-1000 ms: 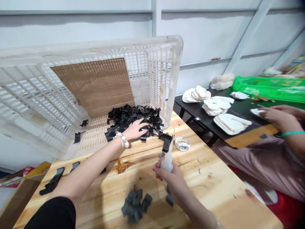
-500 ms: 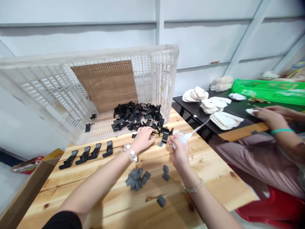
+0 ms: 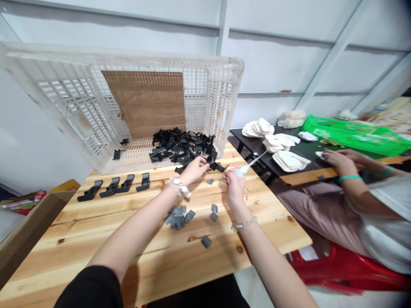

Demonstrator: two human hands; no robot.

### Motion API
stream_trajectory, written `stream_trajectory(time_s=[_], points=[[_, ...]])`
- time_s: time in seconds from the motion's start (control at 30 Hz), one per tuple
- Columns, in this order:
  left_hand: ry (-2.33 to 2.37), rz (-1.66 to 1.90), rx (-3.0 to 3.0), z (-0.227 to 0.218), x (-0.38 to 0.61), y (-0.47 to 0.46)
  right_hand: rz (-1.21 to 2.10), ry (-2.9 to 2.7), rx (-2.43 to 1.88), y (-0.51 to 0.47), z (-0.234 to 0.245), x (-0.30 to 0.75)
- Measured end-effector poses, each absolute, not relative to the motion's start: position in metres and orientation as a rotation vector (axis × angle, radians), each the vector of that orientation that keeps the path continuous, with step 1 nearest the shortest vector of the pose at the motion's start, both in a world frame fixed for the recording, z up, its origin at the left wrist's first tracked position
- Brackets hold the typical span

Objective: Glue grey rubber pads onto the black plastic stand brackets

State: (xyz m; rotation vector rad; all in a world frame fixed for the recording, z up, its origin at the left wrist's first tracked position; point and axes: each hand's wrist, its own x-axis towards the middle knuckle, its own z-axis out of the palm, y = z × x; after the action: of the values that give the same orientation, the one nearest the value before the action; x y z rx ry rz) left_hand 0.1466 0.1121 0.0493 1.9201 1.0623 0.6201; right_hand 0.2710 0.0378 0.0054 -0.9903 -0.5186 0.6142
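Note:
My left hand (image 3: 193, 170) reaches to the front of the basket, its fingers closed on one end of a black plastic piece (image 3: 218, 167). Just to the right, my right hand (image 3: 236, 186) is wrapped round a white squeeze bottle (image 3: 244, 170). The bottle's long thin nozzle points up and away to the right. The fingertips of this hand are close to the black piece; whether they touch it I cannot tell. A small grey pad (image 3: 209, 181) lies below, between the hands. More grey pads (image 3: 176, 217) lie in a cluster nearer me, with a few loose beside them.
A white plastic basket (image 3: 236, 85) lies on its side on the wooden table (image 3: 154, 252), with a heap of black pieces (image 3: 183, 145) inside. Several black pieces (image 3: 125, 184) stand in a row at left. A co-worker's hands (image 3: 340, 159) are at the dark table, near white stacks (image 3: 290, 161).
My left fingers have closed on the black piece, which now lies tilted. My right hand still holds the bottle. The camera view has shifted, and the co-worker appears further left.

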Motion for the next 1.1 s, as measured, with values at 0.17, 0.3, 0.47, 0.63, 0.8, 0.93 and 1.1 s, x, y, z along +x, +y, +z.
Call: stream_trajectory(time_s=[0.17, 0.3, 0.47, 0.63, 0.8, 0.93, 1.1], points=[[0.962, 0.601, 1.594, 0.054, 0.041, 0.067, 0.754, -0.756, -1.147, 0.027, 0.022, 0.272], [0.976, 0.624, 1.372, 0.042, -0.021, 0.033, 1.013, -1.067, -1.353, 0.002, 0.029, 0.276], [0.970, 0.748, 1.243, 0.029, -0.036, 0.029, 1.038, -1.226, -1.661, -0.028, 0.006, 0.272], [0.890, 0.813, 1.026, 0.024, -0.021, 0.021, 1.016, -1.311, -1.706, -0.026, 0.011, 0.254], [0.818, 0.742, 0.853, 0.021, -0.018, 0.006, 1.089, -1.239, -1.405, 0.000, 0.033, 0.215], [0.802, 0.706, 0.810, 0.013, -0.017, 0.003, 1.339, -1.224, -1.097, 0.011, 0.029, 0.186], [0.771, 0.717, 0.867, 0.004, -0.012, 0.001, 1.522, -1.130, -0.923, 0.005, 0.010, 0.173]])
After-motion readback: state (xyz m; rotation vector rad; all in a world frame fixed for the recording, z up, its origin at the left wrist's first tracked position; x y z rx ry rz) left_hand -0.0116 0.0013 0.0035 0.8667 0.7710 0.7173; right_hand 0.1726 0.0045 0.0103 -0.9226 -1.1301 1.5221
